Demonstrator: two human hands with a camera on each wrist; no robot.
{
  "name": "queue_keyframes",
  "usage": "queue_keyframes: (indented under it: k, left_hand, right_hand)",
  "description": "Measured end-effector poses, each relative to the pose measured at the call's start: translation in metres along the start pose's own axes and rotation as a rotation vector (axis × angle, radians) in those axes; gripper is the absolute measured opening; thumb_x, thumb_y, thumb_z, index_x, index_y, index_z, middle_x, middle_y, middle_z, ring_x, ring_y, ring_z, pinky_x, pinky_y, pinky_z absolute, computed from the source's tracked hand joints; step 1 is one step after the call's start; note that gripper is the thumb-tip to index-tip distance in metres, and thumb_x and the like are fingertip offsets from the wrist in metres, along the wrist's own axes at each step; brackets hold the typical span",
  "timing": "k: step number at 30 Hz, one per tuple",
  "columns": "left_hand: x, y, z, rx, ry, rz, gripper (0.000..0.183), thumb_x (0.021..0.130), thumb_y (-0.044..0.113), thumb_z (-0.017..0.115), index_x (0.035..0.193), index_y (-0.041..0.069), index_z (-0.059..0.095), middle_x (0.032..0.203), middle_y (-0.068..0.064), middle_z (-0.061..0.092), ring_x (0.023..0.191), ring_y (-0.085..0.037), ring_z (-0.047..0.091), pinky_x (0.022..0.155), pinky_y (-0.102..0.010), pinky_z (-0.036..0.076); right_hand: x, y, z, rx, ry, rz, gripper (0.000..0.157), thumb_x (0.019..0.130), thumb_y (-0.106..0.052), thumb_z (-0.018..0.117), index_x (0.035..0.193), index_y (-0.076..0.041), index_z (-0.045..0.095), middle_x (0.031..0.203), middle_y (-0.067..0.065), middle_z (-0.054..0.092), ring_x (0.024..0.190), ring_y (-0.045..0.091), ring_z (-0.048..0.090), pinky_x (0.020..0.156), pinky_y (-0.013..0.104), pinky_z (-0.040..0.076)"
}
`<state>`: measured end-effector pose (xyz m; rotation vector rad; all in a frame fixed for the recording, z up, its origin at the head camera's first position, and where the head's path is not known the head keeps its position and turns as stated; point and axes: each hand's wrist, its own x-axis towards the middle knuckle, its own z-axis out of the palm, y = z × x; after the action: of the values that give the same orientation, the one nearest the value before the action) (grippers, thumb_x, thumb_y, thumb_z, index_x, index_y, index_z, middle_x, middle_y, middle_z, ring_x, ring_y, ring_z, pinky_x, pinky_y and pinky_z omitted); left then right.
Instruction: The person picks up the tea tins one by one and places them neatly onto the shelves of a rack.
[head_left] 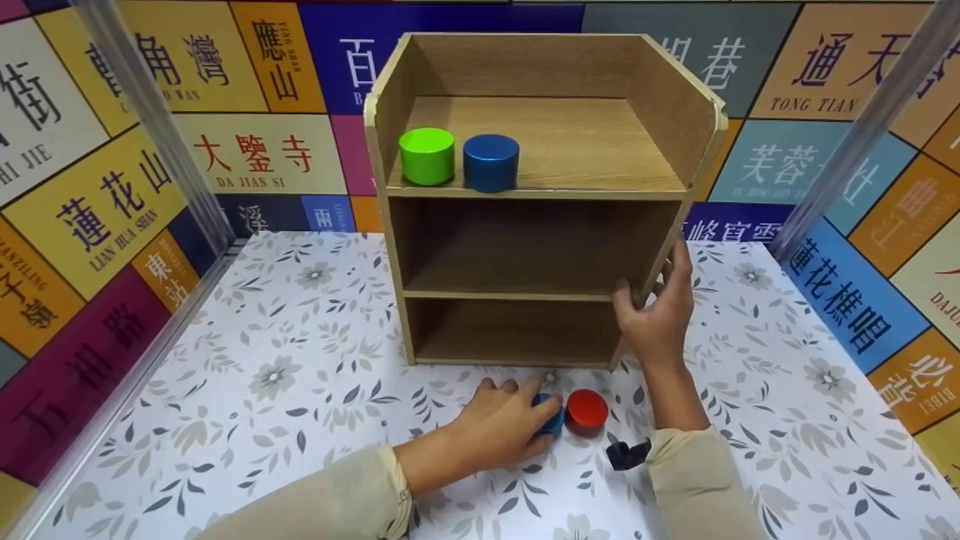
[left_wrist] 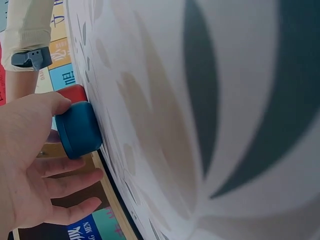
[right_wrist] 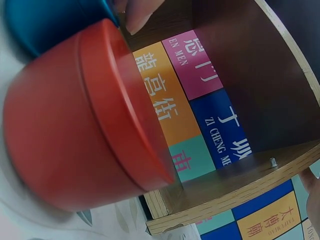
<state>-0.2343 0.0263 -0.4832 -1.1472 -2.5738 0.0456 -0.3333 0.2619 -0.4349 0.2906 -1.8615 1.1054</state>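
My left hand pinches a small blue round tin between thumb and fingers. In the left wrist view the blue tin stands at the tabletop, its other fingers spread below. Right beside it sits a red round tin, large in the right wrist view, with no hand on it. My right hand grips the right side panel of a wooden shelf, thumb at the front edge and fingers round the outer side. On the shelf's top board stand a green tin and another blue tin.
The shelf has two lower compartments, one above the other, behind the tins. A white floral cloth covers the table. Walls with coloured sign panels close in the back and sides. A black wrist camera sticks out at the right cuff.
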Motion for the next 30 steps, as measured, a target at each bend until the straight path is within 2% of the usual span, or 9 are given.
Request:
queue_keyframes:
  k: [6, 11, 21, 29, 30]
  left_hand:
    - [-0.001, -0.001, 0.0, -0.034, -0.002, 0.0, 0.042, 0.087, 0.05, 0.052, 0.121, 0.026, 0.048, 0.115, -0.006, 0.054, 0.078, -0.023, 0.06, 0.06, -0.043, 0.049]
    - [-0.001, -0.001, -0.001, -0.04, 0.016, -0.001, 0.039, 0.088, 0.049, 0.052, 0.119, 0.025, 0.048, 0.106, -0.004, 0.053, 0.076, -0.022, 0.059, 0.059, -0.041, 0.049]
    - [0.002, -0.004, -0.01, -0.074, 0.012, -0.009, 0.038, 0.089, 0.05, 0.05, 0.119, 0.025, 0.049, 0.103, -0.003, 0.052, 0.079, -0.021, 0.06, 0.063, -0.043, 0.05]
    - [0.008, -0.01, -0.027, -0.065, 0.066, -0.017, 0.039, 0.089, 0.05, 0.051, 0.118, 0.024, 0.05, 0.099, -0.004, 0.049, 0.074, -0.019, 0.061, 0.063, -0.04, 0.053]
    - [0.009, -0.011, -0.029, -0.063, 0.073, -0.022, 0.04, 0.088, 0.051, 0.052, 0.118, 0.025, 0.05, 0.099, -0.004, 0.049, 0.074, -0.019, 0.06, 0.062, -0.041, 0.053]
  right_hand:
    - [0.0, -0.007, 0.0, 0.009, -0.012, 0.005, 0.084, 0.075, -0.003, 0.067, 0.146, -0.021, 0.027, 0.143, -0.001, 0.041, 0.12, 0.023, 0.052, 0.085, 0.047, 0.051]
    - [-0.001, -0.016, 0.0, 0.01, -0.004, 0.0, 0.081, 0.074, 0.001, 0.065, 0.145, -0.015, 0.029, 0.141, 0.006, 0.042, 0.12, 0.026, 0.052, 0.085, 0.05, 0.05]
    - [-0.003, 0.0, 0.001, 0.002, 0.01, -0.011, 0.083, 0.073, -0.007, 0.066, 0.146, -0.021, 0.029, 0.141, -0.001, 0.043, 0.117, 0.022, 0.054, 0.082, 0.046, 0.052]
    - [0.0, -0.001, 0.0, 0.009, 0.008, -0.006, 0.082, 0.074, -0.007, 0.065, 0.145, -0.025, 0.028, 0.14, -0.003, 0.043, 0.116, 0.023, 0.054, 0.081, 0.047, 0.051]
    - [0.0, -0.007, -0.001, 0.012, 0.006, -0.005, 0.082, 0.074, -0.005, 0.065, 0.145, -0.024, 0.029, 0.141, -0.002, 0.043, 0.117, 0.024, 0.054, 0.082, 0.048, 0.051]
